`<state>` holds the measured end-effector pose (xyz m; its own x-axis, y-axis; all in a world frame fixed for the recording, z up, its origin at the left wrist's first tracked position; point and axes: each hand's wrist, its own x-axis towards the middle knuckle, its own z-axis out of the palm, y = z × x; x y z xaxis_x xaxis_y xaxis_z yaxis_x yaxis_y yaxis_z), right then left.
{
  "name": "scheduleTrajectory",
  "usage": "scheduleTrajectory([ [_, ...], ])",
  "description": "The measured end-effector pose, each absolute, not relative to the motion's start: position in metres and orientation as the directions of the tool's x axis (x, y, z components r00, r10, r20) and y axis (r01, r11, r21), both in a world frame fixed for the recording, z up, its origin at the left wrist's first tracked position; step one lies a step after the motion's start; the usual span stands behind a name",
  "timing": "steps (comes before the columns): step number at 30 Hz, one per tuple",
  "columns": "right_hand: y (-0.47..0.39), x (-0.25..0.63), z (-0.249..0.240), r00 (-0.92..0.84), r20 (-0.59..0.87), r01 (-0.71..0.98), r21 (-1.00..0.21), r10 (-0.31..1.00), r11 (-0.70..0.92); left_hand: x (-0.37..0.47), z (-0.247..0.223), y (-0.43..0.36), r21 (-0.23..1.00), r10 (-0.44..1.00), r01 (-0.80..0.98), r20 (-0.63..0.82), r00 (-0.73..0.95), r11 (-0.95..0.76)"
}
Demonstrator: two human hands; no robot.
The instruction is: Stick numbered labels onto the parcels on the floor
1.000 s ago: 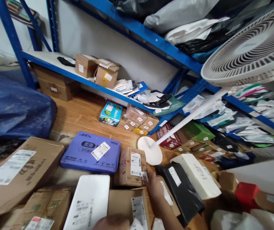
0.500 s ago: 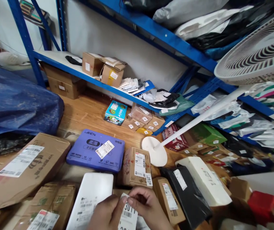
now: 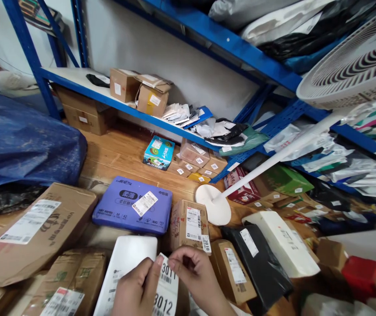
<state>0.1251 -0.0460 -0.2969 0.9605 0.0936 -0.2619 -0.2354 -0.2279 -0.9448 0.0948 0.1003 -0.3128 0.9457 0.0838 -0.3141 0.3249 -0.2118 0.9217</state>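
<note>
My left hand (image 3: 138, 287) and right hand (image 3: 196, 276) meet low in the head view, each pinching with thumb and forefinger the top edge of a white strip of printed number labels (image 3: 166, 289); the strip reads 3011 at the top and 3012 below it. I judge that the 3011 label is being peeled but has not yet come off.

Just beyond my right fingertips, on the wooden floor (image 3: 118, 153), lies a small brown cardboard box with a white shipping slip (image 3: 189, 224), and a small tag reading 3010 (image 3: 206, 242) already sits on its near corner. So that parcel looks done.

As far as I can see, the parcels around it carry shipping slips only: the flat white mailer (image 3: 125, 267) under my left hand, the purple plastic-wrapped pack (image 3: 131, 213) behind it, the narrow brown carton (image 3: 234, 270) and black plastic bag (image 3: 256, 259) to the right, and the large brown carton (image 3: 33, 232) at the left. Much numbering seems left.

Farther back stand a white pedestal fan (image 3: 352, 66) and blue steel shelving (image 3: 207, 35) already holding parcels.
</note>
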Motion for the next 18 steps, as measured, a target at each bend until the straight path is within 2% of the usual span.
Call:
scheduleTrajectory([
  [3,-0.049,0.129,-0.294,0.989,-0.137,-0.109,-0.927,0.054,-0.359,0.094,-0.319,0.099,0.918,-0.046,0.392,-0.395,0.917,-0.065],
  [7,-0.054,0.131,-0.293,0.99,-0.114,-0.068,-0.894,0.079,-0.443,0.094,-0.333,0.101,0.846,-0.257,0.53,-0.501,0.826,0.054],
  [11,-0.055,0.13,-0.291,0.979,-0.176,-0.115,-0.895,0.105,-0.431,0.093,-0.333,0.103,0.837,-0.271,0.544,-0.511,0.816,0.057],
  [13,-0.057,0.131,-0.292,0.968,-0.219,-0.157,-0.909,0.122,-0.387,0.093,-0.33,0.103,0.865,-0.215,0.501,-0.496,0.841,-0.036],
  [15,-0.06,0.135,-0.297,0.957,-0.253,-0.198,-0.926,0.14,-0.321,0.094,-0.33,0.101,0.878,-0.154,0.432,-0.465,0.872,-0.208],
  [18,-0.063,0.148,-0.318,0.941,-0.291,-0.246,-0.939,0.175,-0.239,0.102,-0.332,0.1,0.83,-0.147,0.329,-0.433,0.89,-0.45],
])
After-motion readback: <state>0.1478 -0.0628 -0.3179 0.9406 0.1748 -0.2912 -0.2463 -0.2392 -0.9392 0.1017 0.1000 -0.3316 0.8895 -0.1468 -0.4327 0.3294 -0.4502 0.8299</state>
